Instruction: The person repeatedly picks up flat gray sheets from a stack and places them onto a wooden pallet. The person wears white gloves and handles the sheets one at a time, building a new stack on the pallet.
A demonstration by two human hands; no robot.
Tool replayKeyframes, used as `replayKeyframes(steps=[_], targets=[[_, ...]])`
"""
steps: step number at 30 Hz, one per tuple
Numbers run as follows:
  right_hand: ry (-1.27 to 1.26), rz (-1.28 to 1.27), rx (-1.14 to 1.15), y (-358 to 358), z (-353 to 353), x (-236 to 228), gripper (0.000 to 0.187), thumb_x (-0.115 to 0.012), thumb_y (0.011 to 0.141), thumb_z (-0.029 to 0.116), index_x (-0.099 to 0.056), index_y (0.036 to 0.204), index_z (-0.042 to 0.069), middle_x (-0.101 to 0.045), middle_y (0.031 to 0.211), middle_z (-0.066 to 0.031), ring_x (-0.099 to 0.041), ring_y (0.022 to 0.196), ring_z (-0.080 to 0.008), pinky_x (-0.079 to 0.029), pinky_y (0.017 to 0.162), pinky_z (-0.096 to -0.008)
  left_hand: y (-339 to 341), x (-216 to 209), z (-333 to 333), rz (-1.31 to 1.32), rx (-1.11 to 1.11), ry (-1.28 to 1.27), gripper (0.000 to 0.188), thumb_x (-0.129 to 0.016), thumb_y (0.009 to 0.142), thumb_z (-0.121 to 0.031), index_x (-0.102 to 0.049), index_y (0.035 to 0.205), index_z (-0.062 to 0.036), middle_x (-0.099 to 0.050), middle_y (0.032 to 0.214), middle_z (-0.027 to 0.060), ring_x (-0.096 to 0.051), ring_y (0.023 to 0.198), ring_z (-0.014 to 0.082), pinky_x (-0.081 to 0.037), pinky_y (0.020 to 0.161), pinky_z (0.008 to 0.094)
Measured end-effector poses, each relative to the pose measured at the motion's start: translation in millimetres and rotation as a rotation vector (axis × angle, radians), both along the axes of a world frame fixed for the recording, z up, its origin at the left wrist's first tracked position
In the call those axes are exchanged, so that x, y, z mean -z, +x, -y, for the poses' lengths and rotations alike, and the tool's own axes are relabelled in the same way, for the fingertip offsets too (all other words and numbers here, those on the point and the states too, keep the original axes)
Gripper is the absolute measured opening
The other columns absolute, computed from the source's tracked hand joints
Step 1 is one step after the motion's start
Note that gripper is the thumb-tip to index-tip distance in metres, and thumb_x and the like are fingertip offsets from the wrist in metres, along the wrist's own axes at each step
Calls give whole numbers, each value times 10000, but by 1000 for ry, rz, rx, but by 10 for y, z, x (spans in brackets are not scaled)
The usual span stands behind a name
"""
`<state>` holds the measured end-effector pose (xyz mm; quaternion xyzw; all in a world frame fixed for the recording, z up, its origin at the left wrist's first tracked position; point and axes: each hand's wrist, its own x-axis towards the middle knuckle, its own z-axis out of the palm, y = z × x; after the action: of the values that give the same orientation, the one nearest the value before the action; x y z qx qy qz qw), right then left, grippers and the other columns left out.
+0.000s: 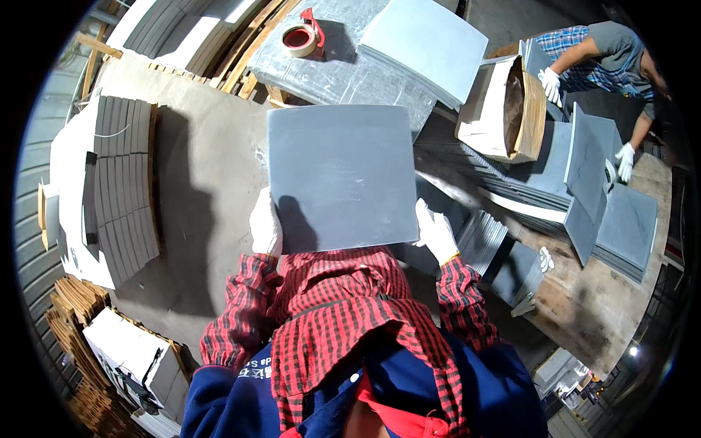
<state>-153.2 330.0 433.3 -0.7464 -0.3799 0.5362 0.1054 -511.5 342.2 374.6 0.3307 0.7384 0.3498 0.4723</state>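
Observation:
A square grey stone tile [342,175] is held out level in front of my body. Its top face is smooth, with faint pale scuffs near the middle and a dark shadow at the lower left. My left hand [265,225], in a white glove, grips the left edge near the lower corner, fingers partly hidden by the tile. On the opposite edge, my right hand [437,232], also white-gloved, holds the tile near its lower right corner. Red-and-black checked sleeves cover both forearms.
Ahead stands a wrapped grey pallet [337,80] bearing a tape dispenser [301,40] and pale sheets [425,44]. To the right, another person [610,58] in white gloves works at a wooden table [566,314] with stacked grey tiles [629,226]. White stacks [120,182] stand left.

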Motion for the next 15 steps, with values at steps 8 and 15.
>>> replayKeyframes(steps=[8,15], targets=[[387,315,-324,727,-16,1236,663,-619,920,505,-555,1303,-33,-677,1076,-207,-695,745,-342,-607,590,-410,469,656,-1272,-19,283,135,386,-411,1059,-308,-629,1191,-19,-657,1010,88,-566,946,159,-455,884,308],[-378,-312,407,244,-771,1010,723,-783,777,181,-422,1375,-6,-695,1049,-213,-689,881,-410,-588,802,-411,161,947,-1957,18,521,36,459,-341,1068,-330,-596,1278,-11,-663,1192,157,-624,1064,291,-470,949,366]])
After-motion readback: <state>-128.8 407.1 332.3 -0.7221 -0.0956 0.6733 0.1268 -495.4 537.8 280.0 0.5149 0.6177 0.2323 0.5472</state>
